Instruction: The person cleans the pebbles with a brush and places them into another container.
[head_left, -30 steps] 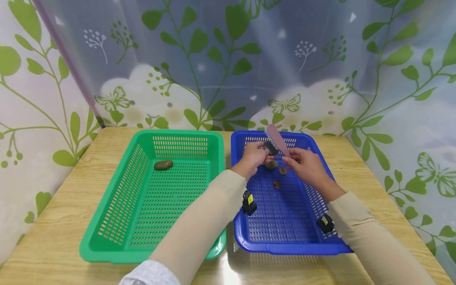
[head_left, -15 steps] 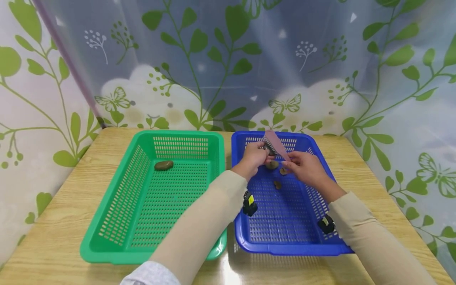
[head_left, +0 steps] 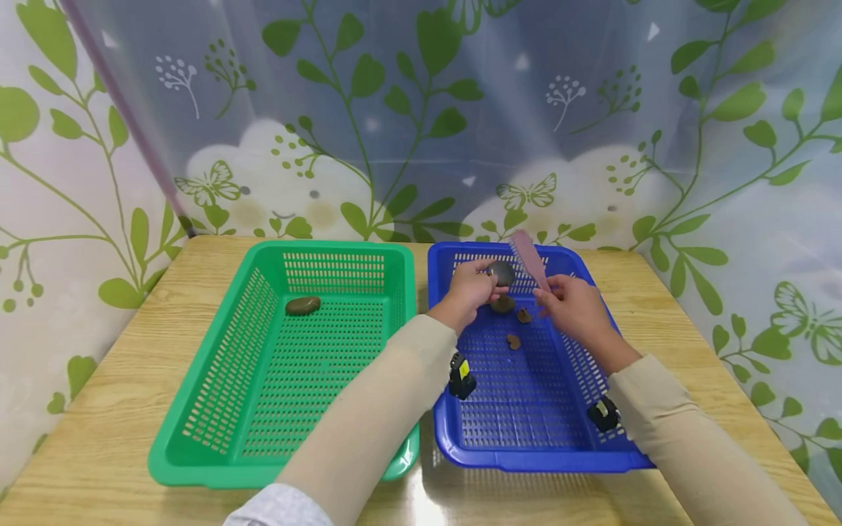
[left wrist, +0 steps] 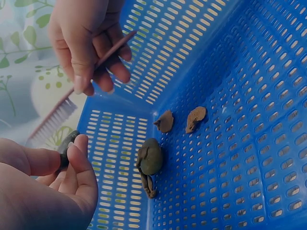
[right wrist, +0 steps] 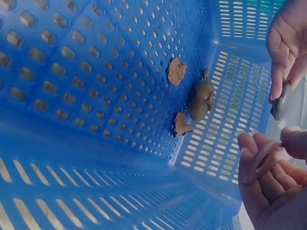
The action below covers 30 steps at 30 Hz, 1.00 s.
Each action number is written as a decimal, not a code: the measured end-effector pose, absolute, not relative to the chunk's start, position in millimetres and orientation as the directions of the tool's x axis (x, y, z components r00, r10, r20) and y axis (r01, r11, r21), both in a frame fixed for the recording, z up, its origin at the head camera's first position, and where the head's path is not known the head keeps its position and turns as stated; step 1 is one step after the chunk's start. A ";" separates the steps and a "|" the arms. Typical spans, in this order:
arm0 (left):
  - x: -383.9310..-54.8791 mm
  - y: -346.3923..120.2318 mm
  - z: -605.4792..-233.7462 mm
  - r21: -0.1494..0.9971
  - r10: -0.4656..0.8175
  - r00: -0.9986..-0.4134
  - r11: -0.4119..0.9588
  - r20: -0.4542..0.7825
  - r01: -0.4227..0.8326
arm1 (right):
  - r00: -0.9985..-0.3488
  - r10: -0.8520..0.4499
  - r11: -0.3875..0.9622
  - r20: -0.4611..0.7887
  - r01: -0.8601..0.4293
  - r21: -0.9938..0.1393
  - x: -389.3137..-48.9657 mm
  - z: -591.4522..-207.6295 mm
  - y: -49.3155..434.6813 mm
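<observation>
Over the far end of the blue basket (head_left: 546, 462), my left hand (head_left: 472, 285) pinches a dark smooth stone (head_left: 503, 273) between thumb and fingers. My right hand (head_left: 574, 310) grips the handle end of a pink brush (head_left: 530, 259) with white bristles (left wrist: 55, 120). The bristles face the stone, with a gap between them in the head view. Below the hands, a greenish stone (left wrist: 152, 157) lies in the basket, with a dark brown piece (left wrist: 147, 179) against it. Two tan, crumbly-looking lumps (left wrist: 165, 120) (left wrist: 195, 119) lie nearby on the basket floor.
To the left stands a green basket (head_left: 283, 476) holding one brown stone (head_left: 302, 305). Both baskets sit on a wooden table (head_left: 112, 380), with a leaf-patterned curtain (head_left: 421, 109) behind. Black wrist devices (head_left: 462, 376) are worn at both sleeves.
The brush came down onto the dark stone half a second ago and is now lifted off, up and to the right. The stone has turned, showing more of its broad face.
</observation>
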<state>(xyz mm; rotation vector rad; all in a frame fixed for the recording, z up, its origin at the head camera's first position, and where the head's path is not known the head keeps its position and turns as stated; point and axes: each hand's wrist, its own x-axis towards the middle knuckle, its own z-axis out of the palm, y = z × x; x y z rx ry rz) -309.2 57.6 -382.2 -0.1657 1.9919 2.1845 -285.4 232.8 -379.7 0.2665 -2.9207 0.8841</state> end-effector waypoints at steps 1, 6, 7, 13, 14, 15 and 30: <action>-309.0 57.7 -382.1 0.975 0.057 -0.978 -0.086 -0.202 -0.207 | -0.981 -0.138 0.816 0.137 -0.191 -0.546 -285.0 -379.0 232.5; -308.3 57.8 -381.8 0.975 0.056 -0.978 -0.084 -0.202 -0.206 | -0.978 -0.148 0.799 0.148 -0.207 -0.565 -285.1 -378.0 231.9; -308.3 57.9 -381.8 0.975 0.056 -0.978 -0.082 -0.203 -0.207 | -0.977 -0.154 0.795 0.146 -0.211 -0.569 -285.2 -378.1 231.5; -308.9 58.9 -382.3 0.976 0.055 -0.978 -0.077 -0.199 -0.203 | -0.964 -0.218 0.766 0.153 -0.266 -0.585 -286.2 -380.7 229.7; -309.3 59.3 -382.5 0.977 0.054 -0.979 -0.075 -0.196 -0.200 | -0.962 -0.226 0.762 0.155 -0.274 -0.586 -286.4 -381.1 229.5; -309.9 59.7 -382.8 0.978 0.053 -0.980 -0.074 -0.194 -0.197 | -0.960 -0.233 0.757 0.155 -0.279 -0.591 -286.5 -381.1 229.2; -311.2 58.7 -383.8 0.981 -0.021 -0.985 -0.094 -0.170 -0.168 | -0.932 -0.352 0.732 0.083 -0.330 -0.596 -286.1 -381.7 229.7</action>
